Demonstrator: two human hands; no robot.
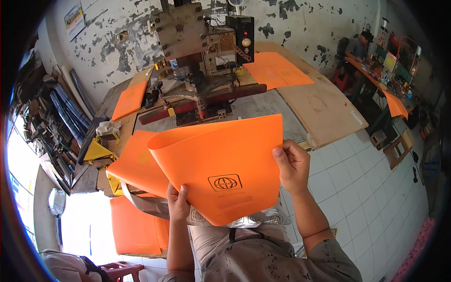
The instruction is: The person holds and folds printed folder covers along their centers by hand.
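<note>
— What takes up the most room?

— The pale wall (127, 19) at the back, its paint flaking in dark patches; before it stands a big metal press (181, 33), with a long dark-red bar (244, 93) across its lower part; under that spreads the worktable (270, 113), grey in the middle, with a brown board (329, 105) at its right.

— And the held orange sheet (235, 155); where is that?

— In front of the person's body, between the two hands, on the near side of the press; its upper left bends round in a loose curve, so a second layer shows behind the front one.

— Is there more orange about?

— Yes; a pile of orange sheets (134, 228) sits low at the left; another sheet (277, 70) lies at the table's back right; one more (136, 157) shows just left of the held one, partly hidden by it.

— How are the fingers?

— The right hand (295, 167) pinches the right edge, thumb in front, fingers curled; the left hand (178, 202) grips the lower left edge, though I cannot tell how its hidden fingers lie.

— The smallest thing?

— A black emblem (224, 182), round within a rounded frame, on the sheet's front.
</note>
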